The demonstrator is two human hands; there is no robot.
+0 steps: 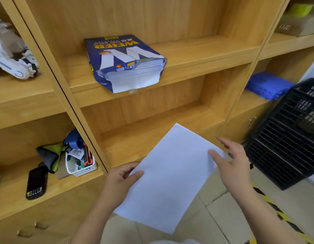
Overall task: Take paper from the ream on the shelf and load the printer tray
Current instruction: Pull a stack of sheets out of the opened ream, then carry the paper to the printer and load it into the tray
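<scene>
Thin white paper stack [170,175] at lower centre, long axis tilted up-right; left hand [120,180] pinches its left edge, right hand [232,162] open with thumb on right edge. Torn blue-wrapped ream [124,62] sits on wooden shelf [196,55], upper centre. Printer tray unseen.

Left hand [120,180] pinches with thumb over fingers; right hand [232,163] spread, thumb pressing.

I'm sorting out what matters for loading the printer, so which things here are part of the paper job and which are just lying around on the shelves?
Part of the job:
- opened blue ream on the shelf
- white sheets, left hand gripping, right hand touching

Just lying about:
- white basket of odds and ends
- black handheld device
- blue plastic pieces
- black crate
</scene>
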